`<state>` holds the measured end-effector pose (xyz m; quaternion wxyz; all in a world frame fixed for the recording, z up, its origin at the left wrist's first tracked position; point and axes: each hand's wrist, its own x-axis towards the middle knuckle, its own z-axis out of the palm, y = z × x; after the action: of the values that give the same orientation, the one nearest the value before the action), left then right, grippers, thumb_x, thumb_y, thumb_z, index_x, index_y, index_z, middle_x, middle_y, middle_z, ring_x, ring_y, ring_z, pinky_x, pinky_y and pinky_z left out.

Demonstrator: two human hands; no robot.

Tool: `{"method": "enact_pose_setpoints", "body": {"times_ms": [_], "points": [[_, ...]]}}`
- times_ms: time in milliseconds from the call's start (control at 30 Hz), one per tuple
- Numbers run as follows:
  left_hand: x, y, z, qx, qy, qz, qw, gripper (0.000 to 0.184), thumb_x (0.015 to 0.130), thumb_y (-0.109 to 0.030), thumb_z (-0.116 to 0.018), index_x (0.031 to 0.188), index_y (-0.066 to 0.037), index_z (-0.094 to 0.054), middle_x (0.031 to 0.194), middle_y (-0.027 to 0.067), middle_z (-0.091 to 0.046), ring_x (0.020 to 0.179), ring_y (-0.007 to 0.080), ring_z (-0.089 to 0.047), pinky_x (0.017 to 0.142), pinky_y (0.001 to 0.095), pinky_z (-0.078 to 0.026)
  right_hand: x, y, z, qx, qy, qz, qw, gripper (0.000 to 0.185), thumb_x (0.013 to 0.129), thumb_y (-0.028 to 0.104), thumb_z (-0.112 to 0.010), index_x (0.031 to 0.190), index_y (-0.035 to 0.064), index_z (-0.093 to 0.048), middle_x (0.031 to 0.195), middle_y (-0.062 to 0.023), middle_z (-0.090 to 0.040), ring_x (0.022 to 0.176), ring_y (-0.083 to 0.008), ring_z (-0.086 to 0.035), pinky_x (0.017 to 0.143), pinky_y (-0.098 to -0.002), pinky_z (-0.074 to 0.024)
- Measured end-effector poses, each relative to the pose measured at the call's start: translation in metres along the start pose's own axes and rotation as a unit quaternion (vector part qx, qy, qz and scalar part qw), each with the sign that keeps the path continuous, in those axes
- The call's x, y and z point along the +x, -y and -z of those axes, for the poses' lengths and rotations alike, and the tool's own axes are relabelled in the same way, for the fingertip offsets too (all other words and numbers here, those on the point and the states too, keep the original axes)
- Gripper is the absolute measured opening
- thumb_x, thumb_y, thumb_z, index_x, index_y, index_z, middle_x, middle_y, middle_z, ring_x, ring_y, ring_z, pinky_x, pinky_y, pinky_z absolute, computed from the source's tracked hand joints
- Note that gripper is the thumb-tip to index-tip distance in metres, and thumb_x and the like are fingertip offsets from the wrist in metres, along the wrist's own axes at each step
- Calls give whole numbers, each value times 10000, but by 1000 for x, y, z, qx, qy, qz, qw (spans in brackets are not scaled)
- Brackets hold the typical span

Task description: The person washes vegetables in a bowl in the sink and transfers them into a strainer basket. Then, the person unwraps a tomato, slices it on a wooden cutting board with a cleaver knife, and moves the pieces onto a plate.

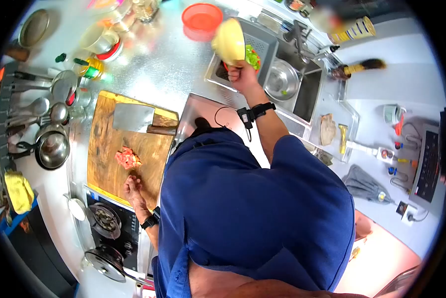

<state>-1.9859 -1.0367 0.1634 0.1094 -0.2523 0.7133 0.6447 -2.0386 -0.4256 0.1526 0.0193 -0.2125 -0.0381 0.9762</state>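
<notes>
My right hand (242,78) grips the rim of a yellow bowl (229,40), which is tipped on its side beside the sink. Under and beside the bowl, green leafy vegetables (252,57) with some red pieces show in part; the bowl hides the rest. Over the near edge of a wooden cutting board (118,184), my left hand (133,187) has its fingers curled in, with nothing visible in them. Just beyond those fingers lies a small heap of chopped red meat (127,158). A cleaver (133,117) rests flat across the board's far part.
A metal basin (282,79) sits in the sink (308,92), with a grey drain tray (262,39) alongside. An orange-red basin (202,19) stands on the steel counter. Ladles and pans (53,149) hang at left, near a gas stove (106,221). An oil bottle (95,68) stands behind the board.
</notes>
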Motion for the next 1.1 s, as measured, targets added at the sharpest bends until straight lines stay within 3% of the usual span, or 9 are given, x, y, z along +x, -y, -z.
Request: {"method": "enact_pose_setpoints", "body": {"times_ms": [67,167,333,433,533,633,700,967,1100], "points": [[6,-1,2,8,-18,13,1000,289,979,-331,-640,1125,-81,-643,1004,4,-678,828,93,-636,691,239,-486,-36,10,0,115,200,55,971,281,963,303,-552,965,22,-559,595,31,-425,446,-72,-399,397,-208,-349],[10,-2,7,8,2,11,1000,297,983,-330,-633,1135,-75,-640,990,10,-677,827,97,-638,683,244,-492,-55,38,18,112,262,105,953,345,969,264,-518,1063,-63,-573,606,0,-438,454,-87,-430,403,-213,-376],[7,6,11,7,-1,4,1000,291,967,-320,-660,1080,-52,-660,949,11,-659,789,110,-619,654,236,-484,-55,42,2,50,196,11,979,353,976,276,-528,1072,-62,-567,580,15,-372,437,-90,-347,384,-219,-320],[-2,-2,-9,-42,-62,33,997,265,964,-299,-667,1077,-59,-662,903,10,-651,757,105,-610,624,234,-480,-25,15,-29,-145,70,-60,985,335,934,279,-585,1045,-37,-577,581,-1,-442,416,-86,-354,356,-221,-285],[-14,17,3,-57,-84,18,995,244,978,-264,-641,1096,-53,-677,918,23,-679,737,103,-609,640,237,-490,19,-66,-63,-489,-92,-67,865,213,905,214,-592,983,17,-614,640,-26,-546,434,-91,-416,372,-232,-314],[-29,26,17,-70,-108,21,991,230,996,-254,-614,1089,-51,-668,869,2,-664,731,84,-590,638,219,-472,49,-190,-103,-705,-48,-113,698,220,897,226,-612,913,11,-652,672,-42,-609,482,-128,-531,424,-258,-412],[-37,30,9,-67,-139,30,988,240,999,-272,-612,1074,-51,-666,858,-3,-657,731,81,-584,641,217,-468,71,-248,-113,-750,36,-141,645,241,887,219,-616,894,-20,-647,656,-65,-626,474,-152,-559,434,-273,-449],[-63,59,28,-174,-159,-6,972,185,992,-168,-613,1101,-26,-659,883,-14,-649,734,74,-573,673,212,-483,112,-463,-119,-765,128,-302,555,309,961,295,-615,985,-13,-625,762,-80,-663,588,-136,-604,511,-262,-506],[-63,56,28,-20,-194,-23,981,228,963,-191,-648,1110,-19,-668,914,3,-678,797,112,-607,761,258,-507,113,-503,-116,-782,124,-323,518,382,974,364,-622,999,-17,-610,780,-88,-663,578,-145,-598,511,-268,-514]]}}
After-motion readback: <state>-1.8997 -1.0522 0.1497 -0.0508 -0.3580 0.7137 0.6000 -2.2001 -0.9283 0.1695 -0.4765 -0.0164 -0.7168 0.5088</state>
